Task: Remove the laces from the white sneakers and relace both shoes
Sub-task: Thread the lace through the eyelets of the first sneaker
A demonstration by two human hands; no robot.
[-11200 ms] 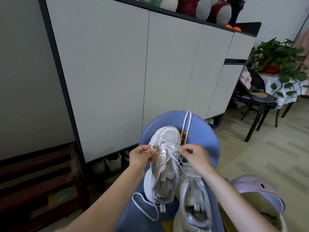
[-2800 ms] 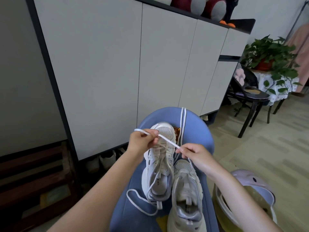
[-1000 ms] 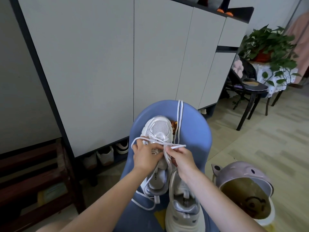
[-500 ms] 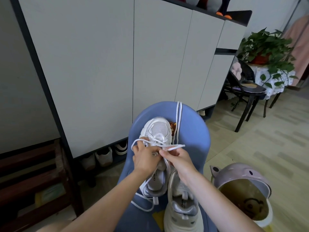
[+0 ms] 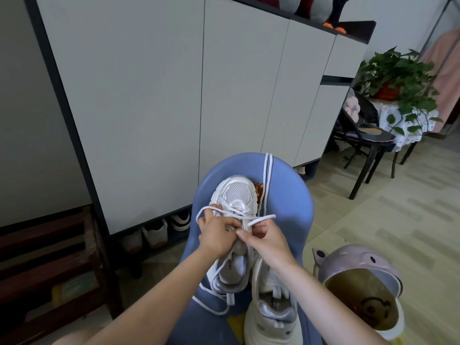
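Observation:
Two white sneakers lie on a blue chair seat point(image 5: 286, 207). The left sneaker point(image 5: 235, 197) points away from me, its toe mesh showing. My left hand point(image 5: 216, 235) rests over its tongue and holds the shoe there, with a loop of white lace point(image 5: 206, 211) curving around its fingers. My right hand point(image 5: 263, 237) pinches the lace at the eyelets, and the free lace end point(image 5: 266, 217) sticks out to the right. The right sneaker point(image 5: 271, 302) lies nearer me, heel toward the camera. A second white lace point(image 5: 267, 175) hangs over the chair's far edge.
A tall grey cabinet point(image 5: 174, 95) stands right behind the chair, with shoes point(image 5: 154, 235) under it. A pink bin point(image 5: 361, 287) with a liner sits on the floor at the right. A black chair point(image 5: 366, 140) and a potted plant point(image 5: 395, 78) stand farther right.
Earlier the lace was stretched taut between my raised hands; both hands have since come down together onto the left sneaker's eyelets, and the view has tilted slightly.

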